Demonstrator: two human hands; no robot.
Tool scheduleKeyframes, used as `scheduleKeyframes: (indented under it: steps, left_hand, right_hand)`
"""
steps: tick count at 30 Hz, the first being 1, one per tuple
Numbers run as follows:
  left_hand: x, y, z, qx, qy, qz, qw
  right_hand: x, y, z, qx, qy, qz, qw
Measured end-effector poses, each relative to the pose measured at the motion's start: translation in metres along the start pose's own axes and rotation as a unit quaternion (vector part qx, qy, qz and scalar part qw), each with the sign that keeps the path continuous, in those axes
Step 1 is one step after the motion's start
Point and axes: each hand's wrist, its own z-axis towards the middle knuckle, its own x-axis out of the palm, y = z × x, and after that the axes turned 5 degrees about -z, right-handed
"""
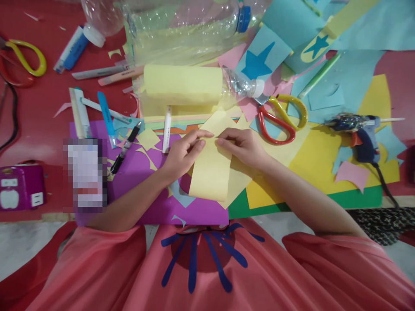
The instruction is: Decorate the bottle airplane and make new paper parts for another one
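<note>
A pale yellow paper strip (pixel 211 172) stands between my hands, its near end curving over the sheets below. My left hand (pixel 186 151) pinches the strip's left edge between thumb and fingers. At the opposite edge my right hand (pixel 241 144) grips it the same way, fingers bent. Beneath lie a larger pale yellow sheet (pixel 240 185) and a purple sheet (pixel 145 203). Just beyond my hands a clear plastic bottle (pixel 238 82) lies on its side, wrapped in yellow paper (pixel 183 84). Scissors (pixel 280 119) with red and yellow handles rest right of my right hand.
A glue gun (pixel 365 134) lies at the right, its cord hanging over the table edge. Markers (pixel 106 108), a black pen (pixel 126 147) and paper scraps are spread at the left. Large clear bottles (pixel 188 17) and blue paper shapes with stars (pixel 257 60) fill the back.
</note>
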Motion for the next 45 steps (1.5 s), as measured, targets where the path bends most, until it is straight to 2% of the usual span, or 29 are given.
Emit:
scheduleKeyframes:
  steps: [4,6,10,15,20,22,26,29,32,36,41,45]
  left_hand:
    - [0.000,0.001,0.000,0.000,0.005,0.000,1.000]
    - [0.001,0.002,-0.001,0.001,0.006,-0.012,1.000]
    - [0.002,0.003,-0.003,-0.019,0.026,-0.060,0.998]
    - [0.001,0.002,-0.002,-0.032,0.051,-0.102,0.993]
    - [-0.001,0.003,0.001,-0.039,0.023,-0.125,0.991]
    - [-0.002,0.004,0.003,-0.037,-0.005,-0.119,0.992]
    - [-0.010,0.013,0.006,0.014,-0.107,-0.069,0.992]
    - [-0.019,0.020,0.009,0.064,-0.195,-0.004,0.979]
    - [-0.025,0.023,0.012,0.092,-0.251,0.039,0.963]
    - [-0.021,0.019,0.014,0.125,-0.266,0.032,0.955]
    - [-0.012,0.012,0.010,0.122,-0.227,0.022,0.966]
    - [-0.011,0.011,0.008,0.131,-0.222,0.036,0.966]
  right_hand:
    - [0.001,-0.001,-0.001,-0.018,0.016,-0.004,1.000]
    - [0.001,0.000,-0.002,-0.031,-0.003,-0.019,0.999]
    - [-0.001,0.001,-0.004,-0.053,-0.098,-0.048,0.993]
    - [-0.011,-0.004,-0.004,-0.060,-0.241,-0.044,0.968]
    - [-0.022,-0.008,0.003,-0.081,-0.362,-0.023,0.928]
    - [-0.024,-0.008,0.004,-0.081,-0.387,-0.019,0.919]
    - [-0.023,-0.007,0.004,-0.058,-0.378,-0.031,0.924]
    - [-0.019,-0.008,0.003,-0.046,-0.365,-0.047,0.929]
    - [-0.016,-0.010,0.002,-0.037,-0.335,-0.031,0.941]
    - [-0.016,-0.018,0.003,-0.037,-0.321,-0.013,0.946]
    - [-0.017,-0.027,0.004,-0.029,-0.352,-0.025,0.935]
    - [-0.017,-0.021,0.005,-0.041,-0.374,0.017,0.926]
